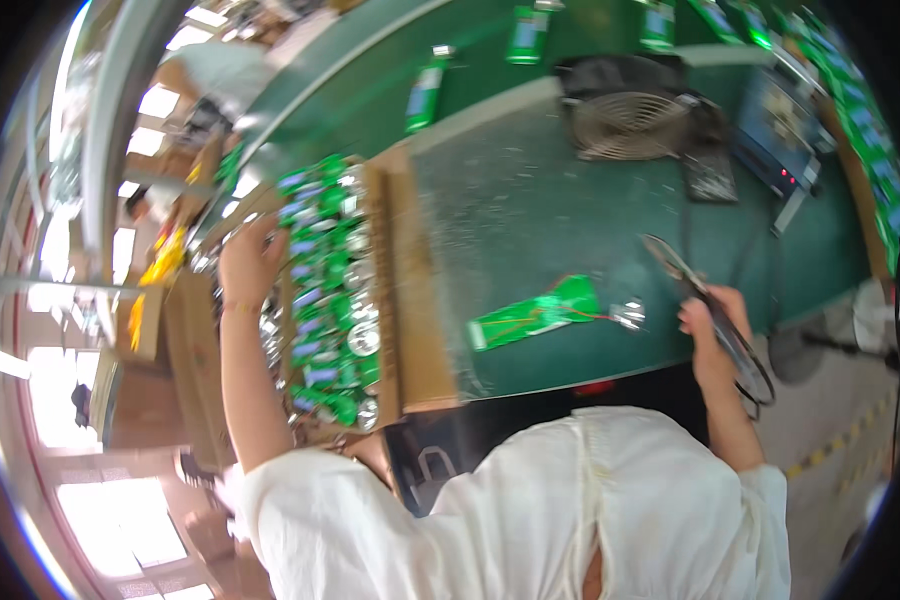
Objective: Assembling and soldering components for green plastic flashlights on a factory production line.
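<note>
My left hand (253, 262) is out at the far left, over the edge of a carton of silvery round parts (272, 330). Its fingers are curled together, and blur hides what is between them. In my right hand (718, 325) is a corded tool with a dark handle and pale pointed tip, which looks like a soldering iron (686, 272). The tip points up and left, off the table surface. Left of this hand lies a green plastic housing (535, 315) with red wires across it. A silver reflector (628, 314) rests at its right end.
A cardboard box (390, 290) holds rows of green housings with silver heads. Behind stand a black fan (630, 120) and a blue powered unit (778, 130) with red lights. Several green pieces (427, 92) lie along the far strip. More fill a right-hand carton (860, 150).
</note>
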`<control>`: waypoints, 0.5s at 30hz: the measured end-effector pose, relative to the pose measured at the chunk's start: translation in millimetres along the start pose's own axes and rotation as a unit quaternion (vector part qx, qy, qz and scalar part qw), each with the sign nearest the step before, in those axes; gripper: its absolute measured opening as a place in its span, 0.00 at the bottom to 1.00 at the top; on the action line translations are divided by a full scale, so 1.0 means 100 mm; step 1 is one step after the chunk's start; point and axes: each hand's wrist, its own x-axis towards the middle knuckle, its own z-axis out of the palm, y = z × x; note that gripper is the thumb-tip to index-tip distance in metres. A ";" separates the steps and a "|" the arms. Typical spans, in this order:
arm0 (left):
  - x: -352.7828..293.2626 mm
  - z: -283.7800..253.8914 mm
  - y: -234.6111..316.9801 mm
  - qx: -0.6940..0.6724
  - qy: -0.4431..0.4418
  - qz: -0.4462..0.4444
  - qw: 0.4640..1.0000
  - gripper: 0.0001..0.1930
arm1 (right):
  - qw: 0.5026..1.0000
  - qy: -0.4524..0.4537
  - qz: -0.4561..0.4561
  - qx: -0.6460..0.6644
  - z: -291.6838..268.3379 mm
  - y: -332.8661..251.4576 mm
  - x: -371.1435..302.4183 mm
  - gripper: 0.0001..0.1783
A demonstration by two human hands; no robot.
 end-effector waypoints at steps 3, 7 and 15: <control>0.06 0.02 -0.35 -0.093 -0.064 -0.061 0.992 0.10 | 0.999 -0.024 -0.002 -0.027 0.06 -0.05 -0.01 0.10; 0.26 0.21 -0.21 -0.123 -0.059 -0.032 0.990 0.11 | 0.999 -0.040 0.007 -0.027 0.13 -0.06 -0.06 0.10; 0.61 0.76 -0.20 0.025 -0.149 0.061 0.987 0.39 | 0.999 -0.010 0.004 -0.050 0.19 -0.15 -0.08 0.10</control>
